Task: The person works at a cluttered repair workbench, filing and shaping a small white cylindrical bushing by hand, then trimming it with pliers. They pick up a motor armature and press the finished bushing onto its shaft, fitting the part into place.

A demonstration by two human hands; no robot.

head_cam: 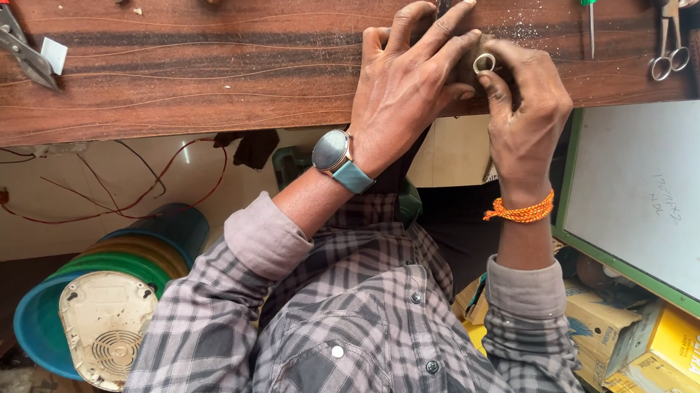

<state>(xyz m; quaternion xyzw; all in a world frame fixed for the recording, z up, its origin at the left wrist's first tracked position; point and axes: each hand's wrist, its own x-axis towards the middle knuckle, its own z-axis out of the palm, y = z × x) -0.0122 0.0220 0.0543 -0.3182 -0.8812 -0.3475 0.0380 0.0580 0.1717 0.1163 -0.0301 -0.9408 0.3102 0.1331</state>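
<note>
The small metal ring (484, 63) is pinched by the right hand (525, 110) and should be steadied while the left hand (405, 87) lies with closed fingers on the wooden bench (213, 59).

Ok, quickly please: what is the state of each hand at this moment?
Left hand: fingers spread, pressed flat on a dark piece at the workbench edge.
Right hand: closed, pinching a small metal ring.

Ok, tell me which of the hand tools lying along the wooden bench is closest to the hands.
The green-handled screwdriver, lying just beyond the right hand. The steel scissors sit further right, and the red-handled snips lie at the bench's far left end.
</note>
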